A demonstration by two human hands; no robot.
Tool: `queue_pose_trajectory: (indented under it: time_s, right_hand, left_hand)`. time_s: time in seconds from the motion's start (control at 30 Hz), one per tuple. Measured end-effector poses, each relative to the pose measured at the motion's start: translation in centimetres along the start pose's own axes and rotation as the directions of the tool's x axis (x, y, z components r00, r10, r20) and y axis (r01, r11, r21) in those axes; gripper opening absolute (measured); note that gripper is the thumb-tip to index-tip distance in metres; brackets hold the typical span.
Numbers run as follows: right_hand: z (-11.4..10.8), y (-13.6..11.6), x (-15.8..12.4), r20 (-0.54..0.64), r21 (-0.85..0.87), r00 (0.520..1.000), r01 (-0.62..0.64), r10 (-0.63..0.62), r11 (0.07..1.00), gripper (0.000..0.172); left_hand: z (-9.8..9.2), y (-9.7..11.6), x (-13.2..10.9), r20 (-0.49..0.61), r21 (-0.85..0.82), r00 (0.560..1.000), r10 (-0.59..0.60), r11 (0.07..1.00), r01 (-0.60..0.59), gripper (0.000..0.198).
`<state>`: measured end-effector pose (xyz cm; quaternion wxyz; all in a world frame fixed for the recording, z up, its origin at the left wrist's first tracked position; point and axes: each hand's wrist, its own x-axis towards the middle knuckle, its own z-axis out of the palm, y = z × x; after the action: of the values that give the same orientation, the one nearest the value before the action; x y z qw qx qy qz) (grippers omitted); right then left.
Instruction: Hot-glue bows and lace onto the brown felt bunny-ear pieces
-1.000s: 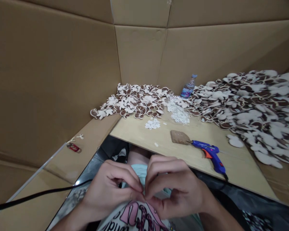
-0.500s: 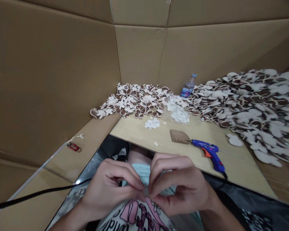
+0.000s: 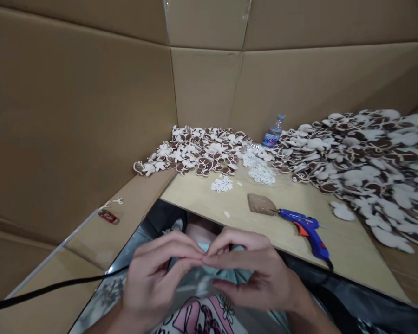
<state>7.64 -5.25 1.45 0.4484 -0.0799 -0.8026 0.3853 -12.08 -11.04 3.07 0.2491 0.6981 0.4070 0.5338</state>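
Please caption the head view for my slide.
Bare left hand and right hand meet near a blue plastic glue gun with orange trigger.

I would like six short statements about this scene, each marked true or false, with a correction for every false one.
1. The left hand and the right hand meet at the fingertips. True.
2. The glue gun has an orange trigger. True.
3. The right hand holds the glue gun. False: it lies on the board.
4. The bottle has a blue cap. True.
5. The bottle is nearer to the right hand than the glue gun is. False: the glue gun is nearer.
6. The biggest heap lies on the left. False: the right-hand pile is bigger.
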Motion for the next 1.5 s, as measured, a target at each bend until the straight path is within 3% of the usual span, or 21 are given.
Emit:
queue_pose_trajectory:
  time_s: [0.13,0.27,0.43,0.6,0.77,0.87,1.0,1.23,1.33,1.5]
  right_hand:
    - [0.0,0.4,-0.8,0.038,0.044,0.999,-0.033,0.032,0.998,0.051]
    - [-0.2,0.4,-1.3,0.025,0.038,0.999,-0.036,0.035,0.999,0.053]
    - [-0.9,0.2,-2.2,-0.025,-0.017,0.999,-0.04,0.04,0.999,0.048]
    - [-2.0,0.2,-3.9,-0.033,-0.129,0.995,-0.1,0.097,0.987,0.043]
    - [-2.6,0.3,-5.6,-0.033,-0.218,0.988,-0.152,0.148,0.964,0.04]
    - [-2.8,0.4,-6.6,-0.027,-0.243,0.98,-0.197,0.196,0.95,0.039]
    - [-3.2,0.6,-8.0,-0.019,-0.275,0.966,-0.253,0.258,0.927,0.038]
    - [-4.6,0.0,-9.6,-0.049,-0.421,0.955,-0.286,0.293,0.861,0.028]
    - [-6.0,-0.5,-10.3,-0.094,-0.525,0.92,-0.371,0.381,0.766,0.02]
    - [-8.7,-0.7,-11.7,-0.299,-0.659,0.844,-0.521,0.446,0.543,0.021]
  left_hand:
    - [0.3,-0.8,-0.8,-0.049,0.013,0.999,0.008,1.0,-0.007,0.018]
    - [0.5,-2.8,-0.8,-0.04,0.004,0.967,-0.25,0.968,0.25,0.016]
    - [-0.4,-9.9,-1.8,-0.081,0.273,0.883,-0.462,0.842,0.465,0.022]
    - [-3.7,-17.8,-4.6,-0.243,0.418,0.812,-0.53,0.698,0.581,0.018]
    - [-6.6,-22.4,-6.7,-0.357,0.442,0.726,-0.587,0.579,0.685,0.011]
    - [-7.5,-24.2,-7.3,-0.376,0.439,0.675,-0.635,0.519,0.733,0.021]
    - [-8.1,-25.6,-7.8,-0.402,0.454,0.649,-0.646,0.475,0.754,0.031]
    - [-8.1,-25.5,-7.6,-0.46,0.524,0.691,-0.557,0.459,0.718,0.032]
    - [-8.2,-25.0,-7.1,-0.48,0.543,0.708,-0.518,0.459,0.703,0.025]
    - [-8.4,-24.3,-7.0,-0.494,0.567,0.742,-0.453,0.478,0.671,0.018]
